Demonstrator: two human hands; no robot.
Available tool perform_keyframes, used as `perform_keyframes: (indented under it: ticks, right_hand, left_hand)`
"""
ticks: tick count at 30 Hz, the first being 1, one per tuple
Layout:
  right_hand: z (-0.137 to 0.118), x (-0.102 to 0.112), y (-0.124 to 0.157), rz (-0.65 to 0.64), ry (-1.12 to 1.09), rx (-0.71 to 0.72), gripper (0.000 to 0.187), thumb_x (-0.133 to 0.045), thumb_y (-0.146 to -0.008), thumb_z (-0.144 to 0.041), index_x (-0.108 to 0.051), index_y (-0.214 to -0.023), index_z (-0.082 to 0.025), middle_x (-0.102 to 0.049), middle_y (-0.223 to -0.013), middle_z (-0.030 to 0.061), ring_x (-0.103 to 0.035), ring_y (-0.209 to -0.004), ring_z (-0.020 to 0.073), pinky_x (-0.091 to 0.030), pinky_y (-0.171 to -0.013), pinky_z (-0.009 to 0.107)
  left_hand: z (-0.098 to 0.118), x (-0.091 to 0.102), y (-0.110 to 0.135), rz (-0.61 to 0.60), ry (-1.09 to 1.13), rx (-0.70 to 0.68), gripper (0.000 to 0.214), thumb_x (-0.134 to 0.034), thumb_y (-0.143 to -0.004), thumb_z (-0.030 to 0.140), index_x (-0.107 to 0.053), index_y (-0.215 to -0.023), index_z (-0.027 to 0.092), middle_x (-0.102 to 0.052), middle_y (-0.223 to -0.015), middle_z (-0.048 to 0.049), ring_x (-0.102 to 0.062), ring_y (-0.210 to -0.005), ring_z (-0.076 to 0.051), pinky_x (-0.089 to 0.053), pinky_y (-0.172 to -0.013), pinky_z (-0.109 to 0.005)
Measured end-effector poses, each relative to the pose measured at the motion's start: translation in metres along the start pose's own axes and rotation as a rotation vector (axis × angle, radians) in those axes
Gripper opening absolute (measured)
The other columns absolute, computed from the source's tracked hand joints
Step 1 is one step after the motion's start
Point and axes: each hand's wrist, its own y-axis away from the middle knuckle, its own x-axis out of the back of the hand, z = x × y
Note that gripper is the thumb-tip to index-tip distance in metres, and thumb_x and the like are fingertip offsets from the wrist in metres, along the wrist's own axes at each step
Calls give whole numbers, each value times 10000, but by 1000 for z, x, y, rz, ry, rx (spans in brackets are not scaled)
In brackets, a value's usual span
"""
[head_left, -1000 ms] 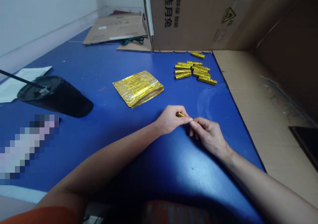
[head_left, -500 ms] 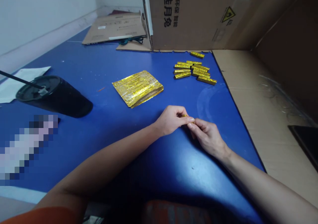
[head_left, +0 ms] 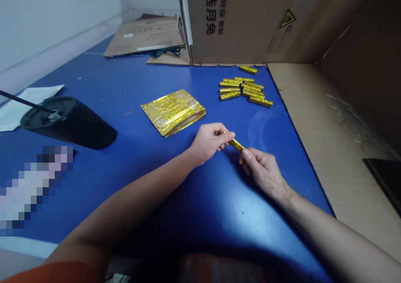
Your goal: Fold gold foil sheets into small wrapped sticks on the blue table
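Note:
A slim gold foil stick (head_left: 236,145) spans the gap between my hands, tilted down to the right. My left hand (head_left: 208,143) pinches its upper end, and my right hand (head_left: 261,172) pinches its lower end. Beyond them, a pile of several similar gold foil sticks (head_left: 241,90) lies on the blue table (head_left: 109,78) near its far edge. A flat, creased gold foil packet (head_left: 173,112) lies to the left of the pile, a short way past my left hand.
A black tumbler with a straw (head_left: 69,122) lies on its side at left, on white paper (head_left: 21,109). A pixelated object (head_left: 34,187) lies nearer me. A printed cardboard box (head_left: 238,24) stands beyond the table, with flattened cardboard (head_left: 144,36) behind and a cardboard sheet (head_left: 322,124) right.
My hands have moved apart, and the gold foil stick, mostly hidden between my fingers before, now shows along its length. The pile and packet have not moved.

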Motion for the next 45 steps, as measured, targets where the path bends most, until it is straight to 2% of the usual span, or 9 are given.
perform_keyframes:
  ticks: [13, 17, 20, 22, 24, 29, 35, 40, 45]
  right_hand:
    - [2, -2, 3, 97, 311, 171, 398, -373, -854, -436, -418, -538, -199, -299, -457, -53, -288, -415, 84, -244, -422, 232]
    - [6, -1, 3, 175, 557, 266, 387, -366, -864, -410, -393, -536, -207, -337, -452, -41, -316, -415, 92, -256, -457, 243]
    - [6, 0, 4, 191, 658, 268, 359, -377, -856, -438, -465, -600, -204, -404, -469, -26, -368, -436, 106, -271, -484, 250]
    - [3, 2, 4, 156, 584, 215, 347, -389, -841, -473, -486, -650, -200, -425, -488, -27, -381, -446, 109, -281, -481, 248]
    - [1, 5, 3, 107, 425, 157, 371, -359, -843, -499, -493, -679, -195, -425, -505, -29, -387, -457, 110, -294, -474, 245]
    - [0, 10, 0, 22, 102, 114, 470, -279, -852, -533, -509, -644, -180, -413, -506, -27, -382, -470, 109, -311, -466, 244]
    - [3, 5, -2, -6, 131, 49, 372, -409, -828, -477, -508, -631, -177, -359, -495, -51, -298, -439, 84, -247, -416, 227]
    - [5, 1, 0, 121, 187, 125, 332, -428, -833, -413, -477, -599, -183, -344, -496, -50, -310, -455, 87, -256, -433, 228]
    - [5, -1, 1, 172, 145, 139, 302, -408, -848, -393, -514, -657, -185, -400, -509, -41, -330, -455, 92, -268, -434, 227]
  left_hand:
    - [-6, 5, -4, -68, 24, 67, 254, -621, -702, 354, -516, -636, 132, -514, -504, 36, -422, -403, -32, -320, -383, -150]
    - [-4, 6, -4, -152, 46, 150, 264, -565, -748, 388, -523, -679, 136, -441, -417, 60, -325, -329, -24, -219, -326, -149]
    - [-3, 7, -5, -154, 106, 183, 167, -529, -765, 302, -510, -715, 144, -444, -441, 60, -332, -333, -29, -225, -333, -153]
    - [-3, 8, -5, -140, 120, 190, 64, -501, -755, 217, -496, -774, 156, -447, -467, 66, -348, -348, -34, -243, -349, -154]
    - [-3, 8, -5, -163, 94, 179, 83, -469, -753, 176, -474, -835, 168, -442, -482, 74, -361, -367, -41, -253, -365, -155]
    - [-5, 7, -4, -258, -5, 67, 133, -478, -751, 210, -451, -873, 163, -431, -511, 75, -384, -430, -51, -285, -417, -163]
    - [-11, 7, -4, -236, 83, 59, 166, -497, -756, 228, -466, -904, 160, -458, -536, 64, -411, -453, -58, -319, -442, -177]
    - [-13, -3, 1, -164, 334, 151, 218, -568, -736, 257, -486, -910, 153, -489, -594, 46, -451, -493, -62, -354, -459, -188]
    - [-14, -19, 9, -226, 358, 238, 230, -652, -669, 284, -531, -748, 104, -536, -612, 8, -468, -495, -54, -360, -454, -185]
